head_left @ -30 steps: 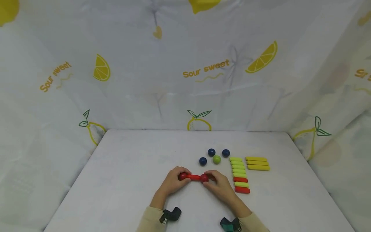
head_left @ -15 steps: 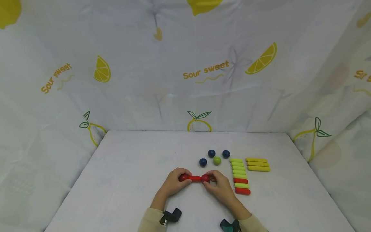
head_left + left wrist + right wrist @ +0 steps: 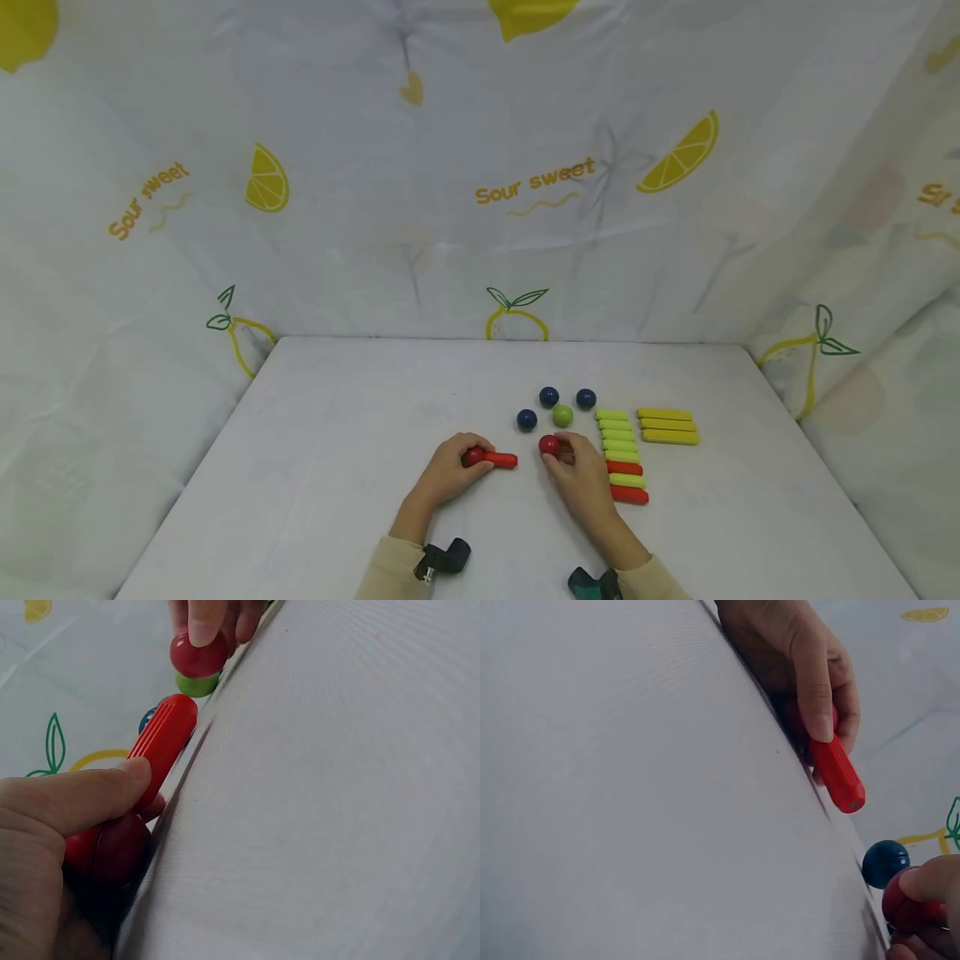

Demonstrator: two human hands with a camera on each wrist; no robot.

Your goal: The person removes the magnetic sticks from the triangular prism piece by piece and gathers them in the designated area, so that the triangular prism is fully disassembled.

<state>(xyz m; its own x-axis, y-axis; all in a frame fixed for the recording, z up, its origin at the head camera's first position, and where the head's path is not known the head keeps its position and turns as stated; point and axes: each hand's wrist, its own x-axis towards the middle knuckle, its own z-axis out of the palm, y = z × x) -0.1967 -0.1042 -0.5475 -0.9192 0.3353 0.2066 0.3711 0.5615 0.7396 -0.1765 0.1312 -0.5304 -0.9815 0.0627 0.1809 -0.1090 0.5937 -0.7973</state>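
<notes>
My left hand (image 3: 442,477) grips a red ribbed rod (image 3: 503,460) with a dark red ball (image 3: 472,456) at its left end. In the left wrist view the thumb lies along the rod (image 3: 169,739), and the ball (image 3: 124,851) is partly covered by the hand. The rod's right end is bare and points toward my right hand (image 3: 588,485). That hand pinches another red ball (image 3: 549,446) between thumb and fingers, a short gap from the rod's end. The right wrist view shows this ball (image 3: 900,900) under the thumb and a small hole in the rod's tip.
Behind the right hand lie three dark blue balls (image 3: 527,420) and a green ball (image 3: 562,416). A column of several yellow-green rods (image 3: 618,435) with two red rods (image 3: 628,495) is right of it. Three yellow rods (image 3: 669,437) lie farther right on the white table (image 3: 337,417).
The right hand has drawn its red ball off the rod's end and moved it right and slightly back. My left hand has stayed in place, still holding the rod and other ball.
</notes>
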